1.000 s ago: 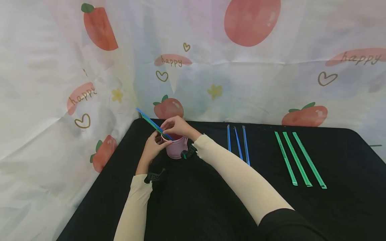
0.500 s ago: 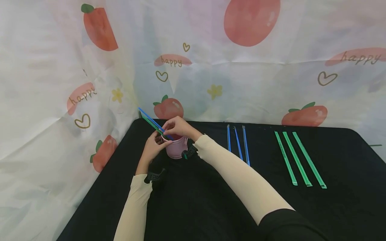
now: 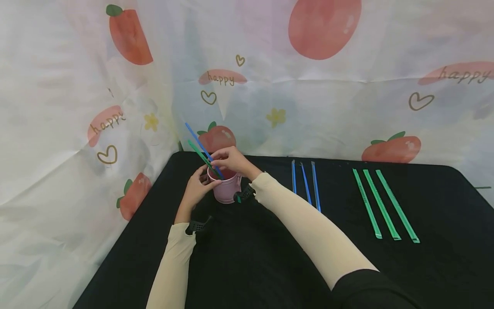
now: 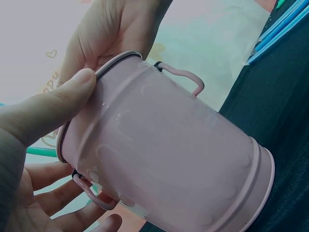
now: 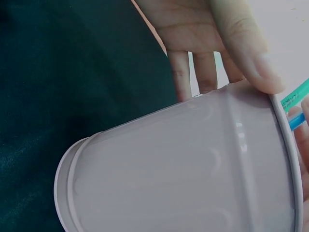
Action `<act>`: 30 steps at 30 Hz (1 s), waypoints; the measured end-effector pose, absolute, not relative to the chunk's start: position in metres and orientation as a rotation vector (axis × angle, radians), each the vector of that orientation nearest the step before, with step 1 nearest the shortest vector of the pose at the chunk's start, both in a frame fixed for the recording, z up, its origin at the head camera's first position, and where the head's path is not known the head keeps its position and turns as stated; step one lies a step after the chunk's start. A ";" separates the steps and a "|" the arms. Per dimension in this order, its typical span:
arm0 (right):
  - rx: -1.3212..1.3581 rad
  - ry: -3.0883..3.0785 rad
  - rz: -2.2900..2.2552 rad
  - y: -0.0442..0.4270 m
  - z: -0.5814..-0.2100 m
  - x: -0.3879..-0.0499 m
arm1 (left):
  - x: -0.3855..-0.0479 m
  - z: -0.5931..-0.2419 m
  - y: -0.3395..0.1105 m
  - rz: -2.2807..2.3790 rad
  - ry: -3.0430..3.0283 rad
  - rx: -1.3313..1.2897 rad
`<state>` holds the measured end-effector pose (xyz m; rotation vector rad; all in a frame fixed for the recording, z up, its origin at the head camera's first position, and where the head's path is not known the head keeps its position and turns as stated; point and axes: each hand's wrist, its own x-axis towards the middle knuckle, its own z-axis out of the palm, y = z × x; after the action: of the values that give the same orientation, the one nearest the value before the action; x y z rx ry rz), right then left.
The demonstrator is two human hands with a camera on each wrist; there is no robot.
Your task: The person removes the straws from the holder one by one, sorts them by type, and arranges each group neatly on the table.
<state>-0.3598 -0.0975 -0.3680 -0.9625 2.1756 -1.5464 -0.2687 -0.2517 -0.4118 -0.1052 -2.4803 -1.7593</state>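
Note:
A pink bucket [image 3: 227,192] with small side handles stands on the black tabletop, a green straw [image 3: 196,149] and a blue straw [image 3: 197,140] leaning leftward out of it. My left hand [image 3: 194,189] holds the bucket from the left; in the left wrist view its thumb [image 4: 72,94] presses the rim while the fingers spread along the far side. Above the opening, my right hand [image 3: 234,161] pinches the blue straw between thumb and fingertips. Only the right hand's fingers [image 5: 304,140] show at the edge of the right wrist view. The straws' lower ends are partly hidden inside the bucket.
Several blue straws [image 3: 316,189] lie in a row right of the bucket, partly covered by the right sleeve. Farther right are 3 green straws [image 3: 397,206]. A white fruit-printed cloth [image 3: 316,98] hangs behind the table and along its left side.
The blue and green straws have swung more upright, and their tops have parted. The right hand has shifted slightly up and right. The left hand and bucket have stayed in place.

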 end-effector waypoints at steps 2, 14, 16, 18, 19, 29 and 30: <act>-0.953 2.179 -1.561 -0.097 -0.368 -0.360 | -0.264 -0.405 -0.249 -1.761 -2.484 -0.108; -0.815 2.064 -1.748 -0.094 -0.364 -0.364 | -0.254 -0.392 -0.241 -1.788 -2.456 -0.122; -0.796 2.041 -1.784 -0.094 -0.360 -0.364 | -0.254 -0.392 -0.240 -1.787 -2.457 -0.121; -0.781 2.026 -1.823 -0.094 -0.354 -0.363 | -0.254 -0.392 -0.240 -1.787 -2.455 -0.118; -0.779 2.015 -1.844 -0.094 -0.350 -0.363 | -0.254 -0.392 -0.240 -1.784 -2.456 -0.118; -0.829 1.933 -2.028 -0.089 -0.313 -0.367 | -0.252 -0.391 -0.241 -1.755 -2.455 -0.099; -0.834 1.911 -2.050 -0.088 -0.308 -0.368 | -0.253 -0.392 -0.242 -1.755 -2.454 -0.100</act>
<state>-0.3675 -0.0882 -0.3082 -0.8339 1.9109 -2.0498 -0.2526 -0.2416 -0.3916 -0.1002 -2.4544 -1.7550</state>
